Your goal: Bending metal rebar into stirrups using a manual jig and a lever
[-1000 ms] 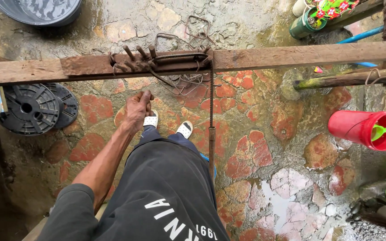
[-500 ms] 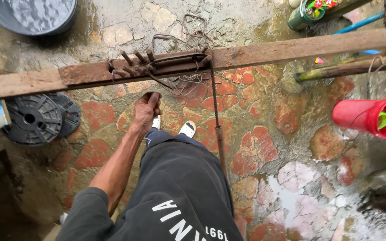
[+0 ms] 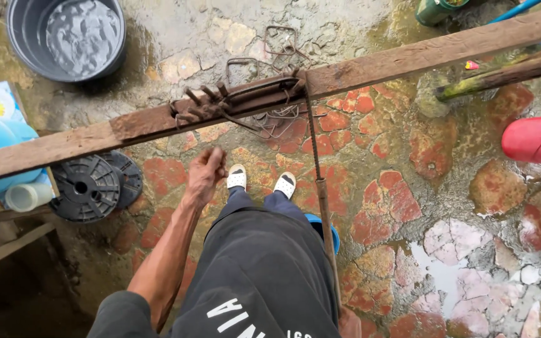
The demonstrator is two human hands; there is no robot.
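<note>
Left hand: the left hand (image 3: pixel 205 175) hangs in the air below the wooden beam (image 3: pixel 95 134), fingers loosely curled, gripping nothing

Right hand: not in view; the far end of the long steel rod (image 3: pixel 322 200) runs down out of frame at the person's right side, so what holds it cannot be told

Thing in hand: the rod's upper end is hooked into the rusty bending jig (image 3: pixel 239 100) fixed on top of the beam; bent wire loops (image 3: pixel 280 44) lie on the wet ground just beyond the jig

Doing it well: judged from here, the rod needs to stay seated between the jig's pins, with the free hand steadying near the jig and clear of the pins, and the pull kept level so the bend comes square

Footing: white shoes (image 3: pixel 261 180) stand on wet stone paving (image 3: pixel 471 206), which looks slippery; a puddle lies to the right

Edges: the beam crosses the whole frame in front of the body; black spools (image 3: pixel 89 186) sit just under it at left, a water-filled tub (image 3: pixel 67 37) beyond, a red bucket (image 3: pixel 536 139) at the right edge

Open room: the paving to the right of the rod is the widest space for a swing; the left is crowded by spools and planks
</note>
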